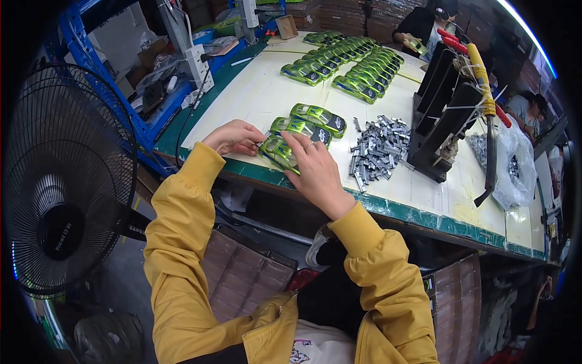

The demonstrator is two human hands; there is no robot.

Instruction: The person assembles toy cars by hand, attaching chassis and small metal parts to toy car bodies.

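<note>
"Where's the piece being worked on?"

"From my end, I see the near green car body (pixel 277 150) by the near edge of the tabletop (pixel 239 100), nearest of three set close side by side."

"And the hands?"

"My left hand (pixel 235 138) is pinched narrow, thumb to fingertips, on what looks like a small grey part (pixel 264 138) at the car's left end. My right hand (pixel 314 164) is half spread over the car's right side; whether it grips or only rests, I can't tell."

"How would you do this well?"

"Brace lightly with the right, square the part up before pressing, and avoid flexing the shell; it looks thin. I'd keep the right wrist clear of the loose pile of grey pieces (pixel 381 148) to its right."

"Farther out?"

"A black rack (pixel 435 91) right of the pile, and rows of green cars (pixel 370 71) on the far side."
</note>
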